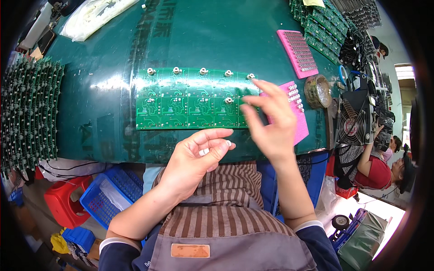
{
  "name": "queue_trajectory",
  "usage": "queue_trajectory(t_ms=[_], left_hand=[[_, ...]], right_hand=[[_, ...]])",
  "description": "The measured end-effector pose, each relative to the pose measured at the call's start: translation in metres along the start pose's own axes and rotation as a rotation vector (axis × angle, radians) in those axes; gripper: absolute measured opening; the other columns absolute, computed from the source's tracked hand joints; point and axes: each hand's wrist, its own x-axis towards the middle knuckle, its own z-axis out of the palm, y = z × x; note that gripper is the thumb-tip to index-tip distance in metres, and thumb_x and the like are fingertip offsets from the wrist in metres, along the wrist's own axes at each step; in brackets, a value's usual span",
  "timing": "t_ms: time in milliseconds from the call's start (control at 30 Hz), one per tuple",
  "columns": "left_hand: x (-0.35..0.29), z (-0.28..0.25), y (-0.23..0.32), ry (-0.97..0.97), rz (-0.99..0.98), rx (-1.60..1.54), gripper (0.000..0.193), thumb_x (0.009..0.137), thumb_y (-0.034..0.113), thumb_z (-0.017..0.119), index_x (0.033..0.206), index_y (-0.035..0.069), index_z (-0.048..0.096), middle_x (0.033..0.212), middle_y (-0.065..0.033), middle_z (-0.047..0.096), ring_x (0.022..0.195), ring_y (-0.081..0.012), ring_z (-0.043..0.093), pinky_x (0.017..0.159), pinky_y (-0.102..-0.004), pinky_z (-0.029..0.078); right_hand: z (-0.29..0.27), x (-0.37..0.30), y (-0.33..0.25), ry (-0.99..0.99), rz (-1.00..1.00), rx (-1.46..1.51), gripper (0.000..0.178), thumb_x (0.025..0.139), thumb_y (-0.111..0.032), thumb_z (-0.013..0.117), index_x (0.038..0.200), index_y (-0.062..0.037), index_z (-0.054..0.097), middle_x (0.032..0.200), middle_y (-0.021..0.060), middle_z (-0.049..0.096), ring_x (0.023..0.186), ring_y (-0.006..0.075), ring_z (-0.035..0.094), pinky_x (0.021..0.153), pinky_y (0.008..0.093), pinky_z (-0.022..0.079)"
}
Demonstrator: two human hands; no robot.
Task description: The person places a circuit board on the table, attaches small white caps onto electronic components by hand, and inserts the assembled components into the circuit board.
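A green circuit board panel (pixel 175 113) lies on the table before me, divided into a grid of like sections. Small metal cylindrical parts (pixel 203 71) stand along its far edge, and one more metal part (pixel 228 100) stands in the nearer row. My right hand (pixel 275 119) hovers over the panel's right end, its fingers apart and index fingertip close to the far corner part; nothing shows between them. Below the panel's near edge, my left hand (pixel 194 156) is closed with curled fingers around small white parts (pixel 204 152); how many is hidden.
Right of the panel lie a pink foam block (pixel 300 131) with white-topped parts, another pink foam block (pixel 289 40) full of parts, and a tape roll (pixel 317 91). Stacked circuit boards (pixel 31 113) line the left; more boards (pixel 323 31) lie far right. A fan (pixel 353 124) and co-workers are beyond.
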Motion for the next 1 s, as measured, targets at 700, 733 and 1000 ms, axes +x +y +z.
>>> queue_trajectory(t_ms=[700,733,1000], left_hand=[[0.006,0.006,-0.006,-0.009,0.046,0.020,0.019,0.088,0.009,0.060,0.105,0.001,0.060,0.095,-0.0093,0.063,0.057,-0.0035,0.038,0.051,-0.0179,0.032],[0.007,0.007,-0.007,-0.008,0.054,0.015,0.019,0.088,0.010,0.060,0.105,0.001,0.060,0.095,-0.0090,0.062,0.057,-0.0035,0.038,0.051,-0.0179,0.032],[0.009,0.011,-0.005,0.009,0.055,-0.014,0.019,0.088,0.007,0.060,0.106,0.001,0.060,0.094,-0.0080,0.063,0.059,-0.0034,0.040,0.051,-0.0182,0.032]], right_hand=[[-0.055,0.016,0.062,-0.107,0.374,-0.177,0.008,0.077,0.000,0.061,0.082,0.0008,0.056,0.076,0.0115,0.057,0.066,0.0229,0.056,0.064,0.0334,0.046],[-0.053,0.013,0.060,-0.107,0.374,-0.177,0.008,0.077,0.000,0.061,0.082,0.0008,0.056,0.076,0.0115,0.057,0.066,0.0229,0.056,0.064,0.0334,0.046],[-0.031,-0.008,0.026,0.102,0.343,0.063,0.012,0.080,0.005,0.057,0.091,0.0005,0.058,0.084,0.0094,0.062,0.081,0.0190,0.060,0.075,0.0288,0.046]])
